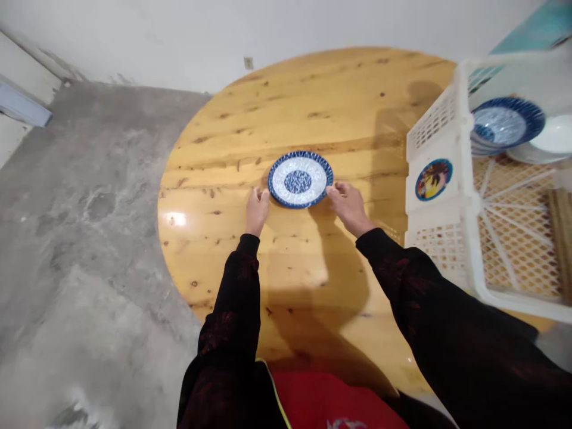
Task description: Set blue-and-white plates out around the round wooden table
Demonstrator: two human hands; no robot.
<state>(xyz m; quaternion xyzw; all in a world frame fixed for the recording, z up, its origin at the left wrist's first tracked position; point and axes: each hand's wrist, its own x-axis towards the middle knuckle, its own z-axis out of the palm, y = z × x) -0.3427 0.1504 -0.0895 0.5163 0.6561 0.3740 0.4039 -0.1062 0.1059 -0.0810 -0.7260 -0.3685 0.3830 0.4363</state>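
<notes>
A small blue-and-white patterned plate point(300, 179) lies flat on the round wooden table point(223, 155), near its middle. My left hand point(257, 210) touches the plate's left rim with its fingertips. My right hand point(349, 205) holds the right rim between thumb and fingers. Both arms wear dark sleeves and reach forward from the table's near edge.
A white plastic crate point(451, 208) stands on the table at the right, a round sticker on its side. Inside it lie another blue-and-white plate point(507, 124), a white dish point(554, 136) and wooden chopsticks point(562, 238). Grey concrete floor point(80, 238) spreads to the left.
</notes>
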